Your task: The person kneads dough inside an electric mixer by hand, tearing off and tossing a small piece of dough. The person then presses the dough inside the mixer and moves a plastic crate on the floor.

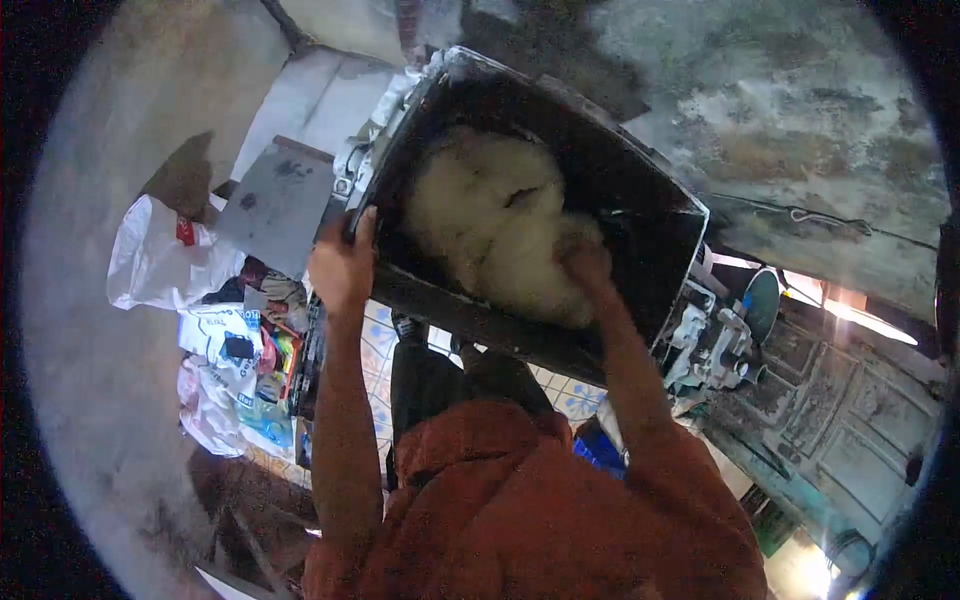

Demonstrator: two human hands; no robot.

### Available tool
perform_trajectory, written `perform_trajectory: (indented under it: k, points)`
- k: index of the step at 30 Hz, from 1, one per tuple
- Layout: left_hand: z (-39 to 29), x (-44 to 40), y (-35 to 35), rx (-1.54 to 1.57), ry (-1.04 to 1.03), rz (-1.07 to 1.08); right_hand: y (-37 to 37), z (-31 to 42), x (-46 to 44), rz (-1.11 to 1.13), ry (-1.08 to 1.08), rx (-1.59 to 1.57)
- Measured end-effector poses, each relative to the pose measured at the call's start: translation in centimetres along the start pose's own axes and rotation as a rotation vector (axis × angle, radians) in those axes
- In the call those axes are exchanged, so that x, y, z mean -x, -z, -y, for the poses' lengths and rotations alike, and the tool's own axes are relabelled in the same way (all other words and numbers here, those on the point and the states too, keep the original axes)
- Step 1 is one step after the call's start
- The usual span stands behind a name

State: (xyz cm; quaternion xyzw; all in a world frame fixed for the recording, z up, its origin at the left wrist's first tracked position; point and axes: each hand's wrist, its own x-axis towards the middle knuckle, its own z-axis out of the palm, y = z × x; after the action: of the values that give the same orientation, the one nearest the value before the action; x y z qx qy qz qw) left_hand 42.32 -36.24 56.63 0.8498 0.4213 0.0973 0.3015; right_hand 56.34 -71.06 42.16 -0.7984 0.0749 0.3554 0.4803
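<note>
A large pale mass that looks like dough (480, 210) lies in a deep, dark metal trough (655, 250). My left hand (343, 265) grips the trough's near left corner, its fingers curled over the rim. Inside the trough, my right hand (583, 258) touches the right part of the dough. Its fingers are blurred and partly hidden against the dough, so their pose is unclear. A dark slit shows in the dough's surface above my right hand.
Machine parts (705, 345) stick out at the trough's right end. Plastic bags (225, 370) and a grey board (277, 205) are on the left. A wooden door (850, 420) stands at the right. Tiled floor (378, 350) shows below the trough.
</note>
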Motion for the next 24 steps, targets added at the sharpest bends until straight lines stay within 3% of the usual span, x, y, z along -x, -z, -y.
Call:
perform_trajectory:
  k: [2, 3, 5, 9, 12, 16, 18, 19, 21, 22, 24]
  points:
    - [1.0, -0.2, -0.4, -0.091, -0.050, -0.016, 1.6, 5.6, 1.0, 0.022, 0.123, 0.659]
    - [0.8, -0.3, -0.4, -0.057, -0.050, -0.011, 1.7, 8.0, 1.7, 0.015, 0.124, 0.663]
    - [0.8, -0.2, -0.4, -0.019, -0.030, -0.017, 0.9, 12.8, 2.9, -0.105, 0.240, 1.356]
    - [0.7, -0.1, -0.3, -0.043, 0.005, 0.006, 1.4, 18.6, 8.6, -0.149, 0.103, 1.254]
    - [0.3, -0.2, -0.1, -0.001, 0.012, 0.004, 4.7, 10.5, 6.9, -0.123, 0.242, 1.210]
    - [-0.1, -0.3, 0.3, -0.075, 0.055, 0.037, 2.6, 9.7, 8.9, -0.047, 0.206, 1.306]
    - [-0.3, -0.3, 0.1, -0.071, 0.067, 0.043, 0.6, 8.2, 9.0, -0.094, 0.400, 1.111]
    - [0.2, -0.4, 0.0, -0.031, 0.076, 0.065, -0.8, 6.2, 8.2, -0.097, 0.395, 1.109]
    - [1.0, -0.5, -0.4, 0.039, 0.076, 0.067, -3.1, 0.9, 6.0, -0.153, 0.786, 1.397]
    - [1.0, -0.2, -0.6, 0.037, 0.074, 0.069, -3.0, -0.1, 6.4, -0.153, 0.784, 1.395]
    - [0.8, -0.4, -0.4, -0.047, 0.057, 0.028, -2.9, -0.8, 6.6, -0.017, 0.582, 1.478]
